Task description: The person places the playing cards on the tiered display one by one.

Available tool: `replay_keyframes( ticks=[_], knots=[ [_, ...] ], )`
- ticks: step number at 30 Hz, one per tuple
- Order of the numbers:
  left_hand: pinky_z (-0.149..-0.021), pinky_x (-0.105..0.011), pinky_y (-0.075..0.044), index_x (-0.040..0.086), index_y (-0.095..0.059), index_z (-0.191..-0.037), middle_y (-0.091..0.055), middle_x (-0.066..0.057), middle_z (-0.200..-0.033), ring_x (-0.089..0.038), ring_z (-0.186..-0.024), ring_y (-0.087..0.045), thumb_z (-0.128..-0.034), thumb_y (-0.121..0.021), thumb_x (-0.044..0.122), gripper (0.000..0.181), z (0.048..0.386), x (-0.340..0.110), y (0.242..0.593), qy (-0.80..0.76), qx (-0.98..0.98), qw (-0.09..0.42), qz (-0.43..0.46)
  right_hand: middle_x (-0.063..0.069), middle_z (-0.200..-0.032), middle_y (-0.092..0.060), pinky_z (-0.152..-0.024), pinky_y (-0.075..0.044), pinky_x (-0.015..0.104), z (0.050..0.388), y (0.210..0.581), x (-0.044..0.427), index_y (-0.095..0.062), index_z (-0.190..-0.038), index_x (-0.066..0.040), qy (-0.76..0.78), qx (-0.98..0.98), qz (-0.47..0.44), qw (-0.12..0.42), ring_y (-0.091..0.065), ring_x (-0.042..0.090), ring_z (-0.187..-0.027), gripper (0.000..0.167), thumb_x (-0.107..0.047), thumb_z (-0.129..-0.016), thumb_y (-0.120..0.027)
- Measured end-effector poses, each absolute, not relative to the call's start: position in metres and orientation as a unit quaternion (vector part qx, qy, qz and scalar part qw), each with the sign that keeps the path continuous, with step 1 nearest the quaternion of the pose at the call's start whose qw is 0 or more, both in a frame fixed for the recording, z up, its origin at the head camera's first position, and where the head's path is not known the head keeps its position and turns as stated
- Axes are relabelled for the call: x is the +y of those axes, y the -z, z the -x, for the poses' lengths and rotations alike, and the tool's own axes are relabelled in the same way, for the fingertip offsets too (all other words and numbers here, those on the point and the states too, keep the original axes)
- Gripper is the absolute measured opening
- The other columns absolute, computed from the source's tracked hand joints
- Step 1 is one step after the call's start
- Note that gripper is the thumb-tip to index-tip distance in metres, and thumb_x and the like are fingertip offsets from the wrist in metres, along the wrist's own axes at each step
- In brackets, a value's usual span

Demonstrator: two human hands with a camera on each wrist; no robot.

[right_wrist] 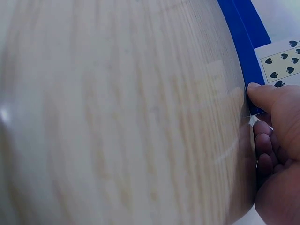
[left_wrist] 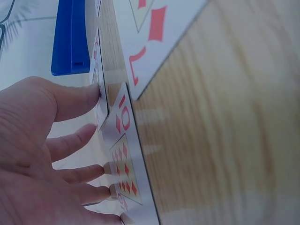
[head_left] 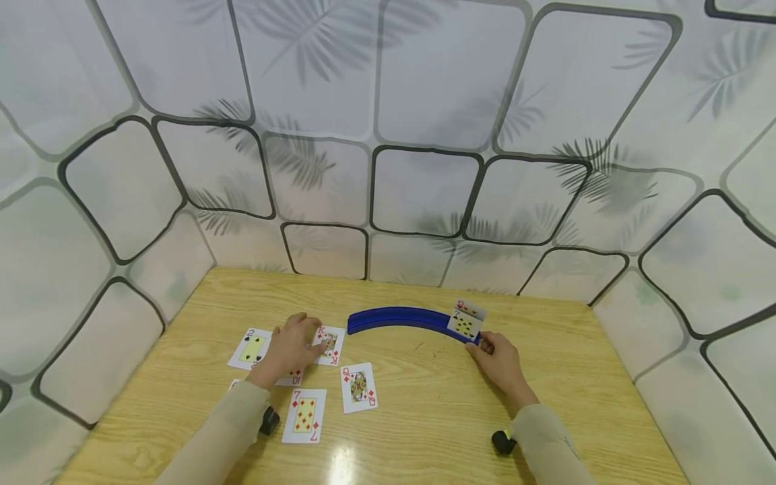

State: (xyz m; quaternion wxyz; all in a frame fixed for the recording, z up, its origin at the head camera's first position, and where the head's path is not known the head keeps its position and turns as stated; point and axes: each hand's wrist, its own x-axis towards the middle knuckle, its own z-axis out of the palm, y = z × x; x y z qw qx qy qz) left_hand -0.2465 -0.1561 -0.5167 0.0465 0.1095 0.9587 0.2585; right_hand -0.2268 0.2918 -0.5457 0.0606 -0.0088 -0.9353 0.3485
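My left hand (head_left: 292,345) reaches over several face-up playing cards, fingers spread. Its thumb touches the king of diamonds (head_left: 331,345), and other fingertips come down around the ten of diamonds (left_wrist: 124,164) in the left wrist view. A curved blue card holder (head_left: 400,315) lies farther back. At the holder's right end, my right hand (head_left: 498,360) pinches it, thumb on the front face, other fingers curled. Two cards stand in that end: a spade card (right_wrist: 283,63) in front and a red-suited card (head_left: 470,309) behind.
Near the left forearm lie the seven of diamonds (head_left: 304,416), the queen of diamonds (head_left: 359,387) and a black-suited card (head_left: 250,349). Another card is mostly hidden under the left arm. Patterned cloth walls (head_left: 424,188) rise behind and beside the wooden table (head_left: 424,431).
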Motion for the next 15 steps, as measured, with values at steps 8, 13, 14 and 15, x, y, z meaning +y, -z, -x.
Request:
replay_keyframes(
  ticks=[8,13,14,15],
  knots=[
    [-0.117,-0.084,-0.018,0.001,-0.057,-0.145,-0.036,-0.033,-0.163,-0.052,-0.153,-0.031,-0.0994,-0.073,0.028,0.055,0.2482,-0.1556,0.5198,-0.262,0.959,0.049,-0.101,0.012,-0.095,-0.062,-0.089,-0.052,0.045,0.2265,0.5461,0.2921,-0.066,-0.127,0.009,-0.351,-0.934,0.013,0.056,-0.052,0.021,-0.085,0.040,-0.022,-0.102,-0.071],
    [-0.118,-0.084,-0.016,0.002,-0.058,-0.145,-0.035,-0.033,-0.163,-0.052,-0.154,-0.029,-0.1000,-0.073,0.027,0.053,0.2472,-0.1544,0.5183,-0.268,0.957,0.053,-0.098,0.012,-0.093,-0.061,-0.088,-0.052,0.047,0.2267,0.5466,0.2909,-0.067,-0.125,0.009,-0.352,-0.934,0.009,0.063,-0.051,0.022,-0.084,0.040,-0.022,-0.101,-0.073],
    [-0.118,-0.084,-0.015,0.002,-0.057,-0.145,-0.035,-0.033,-0.163,-0.053,-0.154,-0.029,-0.1000,-0.073,0.026,0.053,0.2470,-0.1540,0.5180,-0.269,0.957,0.054,-0.097,0.012,-0.093,-0.061,-0.087,-0.053,0.047,0.2267,0.5466,0.2907,-0.067,-0.125,0.010,-0.351,-0.934,0.007,0.065,-0.052,0.021,-0.084,0.040,-0.022,-0.101,-0.073],
    [-0.118,-0.084,-0.014,0.002,-0.057,-0.146,-0.035,-0.034,-0.163,-0.053,-0.154,-0.028,-0.1000,-0.073,0.026,0.054,0.2467,-0.1535,0.5176,-0.271,0.956,0.055,-0.095,0.012,-0.092,-0.061,-0.087,-0.053,0.048,0.2269,0.5468,0.2907,-0.067,-0.125,0.010,-0.352,-0.934,0.006,0.067,-0.051,0.022,-0.083,0.040,-0.022,-0.100,-0.073]
  ],
)
